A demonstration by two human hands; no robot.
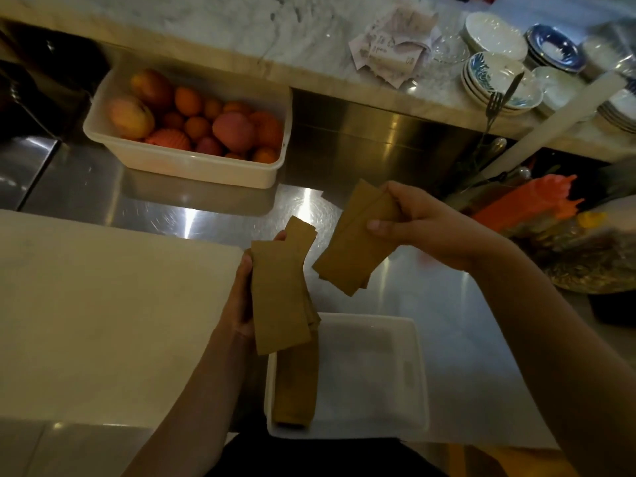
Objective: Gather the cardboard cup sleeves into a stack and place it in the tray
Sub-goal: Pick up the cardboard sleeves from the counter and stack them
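My left hand (241, 297) grips a bundle of flat brown cardboard sleeves (280, 297), held upright above the left end of the white tray (389, 428). My right hand (413, 222) pinches a second, smaller bundle of sleeves (354, 249) between thumb and fingers, tilted, in the air just right of the first bundle. The two bundles are apart. A stack of sleeves (296, 387) lies in the tray along its left wall.
A white cutting board (103, 304) covers the counter at left. A white tub of fruit (192, 160) stands behind. Stacked plates and bowls (499, 77) sit on the marble ledge at back right, and orange plastic items (530, 201) lie at right.
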